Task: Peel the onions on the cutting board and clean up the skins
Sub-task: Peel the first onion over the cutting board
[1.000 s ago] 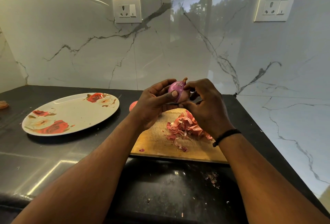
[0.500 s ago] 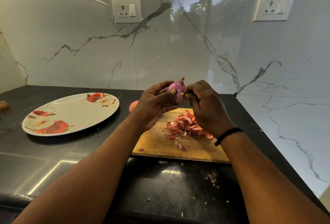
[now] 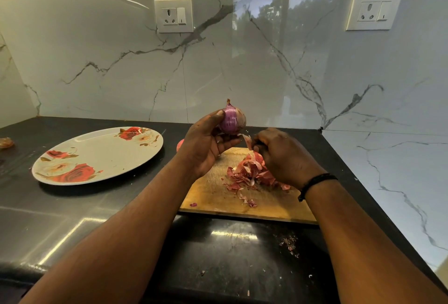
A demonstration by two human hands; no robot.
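My left hand [image 3: 206, 144] holds a purple onion [image 3: 232, 119] upright above the wooden cutting board [image 3: 274, 203], fingers curled round its left and lower side. My right hand [image 3: 283, 155] is just right of and below the onion and pinches a thin strip of skin [image 3: 247, 141] that hangs from the onion's base. A heap of pink onion skins [image 3: 252, 174] lies on the board under my right hand. Another onion [image 3: 180, 144] peeks out behind my left wrist, mostly hidden.
A floral plate [image 3: 97, 155] sits on the black counter [image 3: 72, 211] to the left. Small skin crumbs [image 3: 289, 245] lie on the counter in front of the board. Marble walls close off the back and right; two sockets [image 3: 174, 15] are mounted on them.
My right hand has pulled down and away from the onion, drawing a strip of skin off it. My left hand has lifted the onion slightly, leaving more of it visible.
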